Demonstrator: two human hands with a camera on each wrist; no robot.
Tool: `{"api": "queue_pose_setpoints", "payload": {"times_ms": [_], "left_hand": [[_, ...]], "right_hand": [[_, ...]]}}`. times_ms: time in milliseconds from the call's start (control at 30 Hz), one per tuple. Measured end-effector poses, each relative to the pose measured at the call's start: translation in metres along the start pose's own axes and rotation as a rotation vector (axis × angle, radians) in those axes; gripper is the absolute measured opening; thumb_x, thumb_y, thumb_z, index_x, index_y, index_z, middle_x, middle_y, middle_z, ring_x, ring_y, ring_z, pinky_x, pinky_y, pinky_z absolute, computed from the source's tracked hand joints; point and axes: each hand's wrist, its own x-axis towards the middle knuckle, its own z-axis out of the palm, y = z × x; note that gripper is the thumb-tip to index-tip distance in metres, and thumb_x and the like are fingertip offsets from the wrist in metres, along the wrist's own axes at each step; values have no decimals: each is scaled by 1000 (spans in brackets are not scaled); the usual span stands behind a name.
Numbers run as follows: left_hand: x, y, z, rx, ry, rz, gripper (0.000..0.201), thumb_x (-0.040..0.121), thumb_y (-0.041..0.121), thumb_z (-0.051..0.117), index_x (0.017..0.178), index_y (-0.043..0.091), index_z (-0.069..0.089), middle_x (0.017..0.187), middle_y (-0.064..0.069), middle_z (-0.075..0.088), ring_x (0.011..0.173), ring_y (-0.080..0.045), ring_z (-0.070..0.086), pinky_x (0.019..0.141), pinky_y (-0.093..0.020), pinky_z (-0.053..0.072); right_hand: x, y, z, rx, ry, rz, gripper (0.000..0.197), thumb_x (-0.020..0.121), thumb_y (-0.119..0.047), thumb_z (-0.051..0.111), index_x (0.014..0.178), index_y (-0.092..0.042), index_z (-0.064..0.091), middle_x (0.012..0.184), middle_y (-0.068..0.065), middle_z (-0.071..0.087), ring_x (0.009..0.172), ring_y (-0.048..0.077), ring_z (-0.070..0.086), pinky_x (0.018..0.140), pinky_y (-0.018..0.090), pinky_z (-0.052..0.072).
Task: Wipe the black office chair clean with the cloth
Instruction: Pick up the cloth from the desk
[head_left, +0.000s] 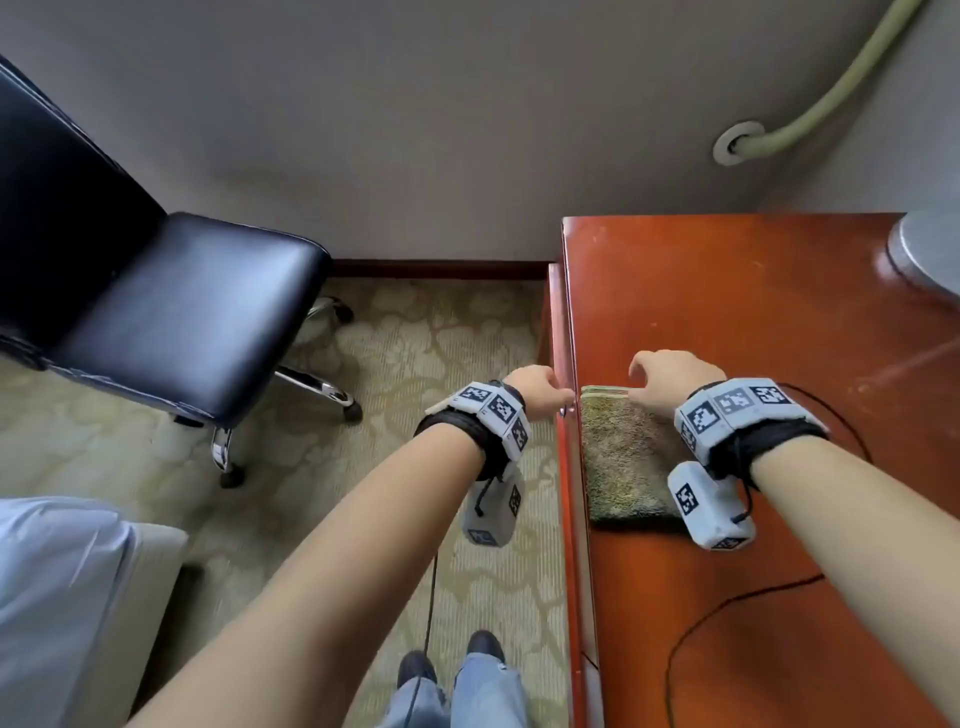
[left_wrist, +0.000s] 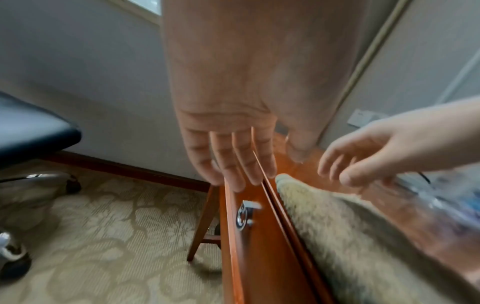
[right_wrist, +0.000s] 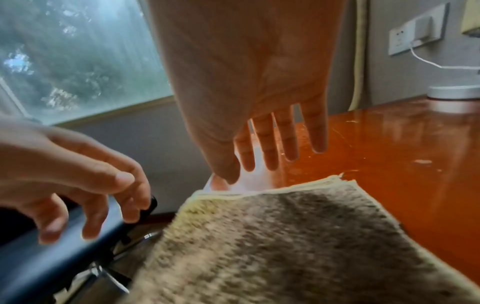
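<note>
Cloth (head_left: 626, 457) lies folded on red-brown desk (head_left: 753, 322), at its left edge. Right hand (head_left: 670, 382) hovers over cloth's far end, fingers loosely spread, holding nothing. Left hand (head_left: 540, 389) relaxed beside desk edge, empty. Black office chair (head_left: 171, 306) well left of desk, on patterned carpet (head_left: 415, 338). Lamp base (head_left: 930, 249) at desk's far right corner.

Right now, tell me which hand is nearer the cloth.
Right. The right hand hovers over the cloth's far edge; the left hand is beside the desk edge, off the cloth.

A folded, mottled green-brown cloth (head_left: 626, 457) lies flat on the desk edge; the black chair (head_left: 171, 312) stands apart.
</note>
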Motion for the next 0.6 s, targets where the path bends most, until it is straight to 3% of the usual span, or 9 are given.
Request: {"api": "queue_pose_setpoints", "payload": {"times_ms": [67, 133, 200, 333, 467, 600], "left_hand": [[7, 0, 12, 67, 3, -2, 36, 96, 35, 47, 115, 7, 57, 109, -8, 61, 97, -21, 58, 80, -30, 48], [11, 0, 26, 122, -4, -23, 39, 94, 41, 46, 116, 10, 57, 113, -6, 61, 100, -21, 58, 84, -33, 49], [18, 1, 37, 152, -30, -55, 44, 93, 48, 45, 114, 11, 55, 110, -5, 61, 97, -21, 58, 80, -33, 49], [25, 4, 51, 211, -25, -69, 40, 89, 55, 47, 92, 16, 54, 92, -2, 60, 84, -20, 57, 69, -29, 44], [28, 6, 55, 260, 58, -98, 43, 85, 58, 53, 85, 15, 55, 84, 0, 57, 81, -20, 57, 68, -29, 43], [31, 10, 58, 235, 79, -121, 41, 84, 55, 57, 83, 14, 55, 84, -1, 57, 82, -22, 60, 68, -29, 45]], "right_hand": [[3, 6, 6, -82, 1, 9, 34, 93, -35, 50, 124, -24, 47, 125, 2, 51, 118, 22, 45, 87, 38, 45], [5, 14, 14, -108, -3, -2, 34, 93, -36, 50, 125, -24, 47, 126, 3, 48, 120, 21, 41, 88, 39, 44], [6, 19, 20, -75, -28, -8, 35, 92, -38, 52, 123, -23, 48, 126, 3, 48, 121, 22, 41, 90, 40, 43], [7, 24, 29, -1, -12, -8, 32, 92, -35, 55, 120, -22, 48, 124, 4, 47, 119, 23, 42, 90, 39, 41], [9, 27, 34, 0, 62, -5, 27, 93, -27, 54, 118, -19, 48, 122, 5, 46, 119, 24, 40, 87, 38, 40], [8, 29, 38, 8, 96, 6, 17, 91, -28, 57, 105, -18, 55, 116, 5, 46, 114, 23, 38, 83, 34, 39]]}}
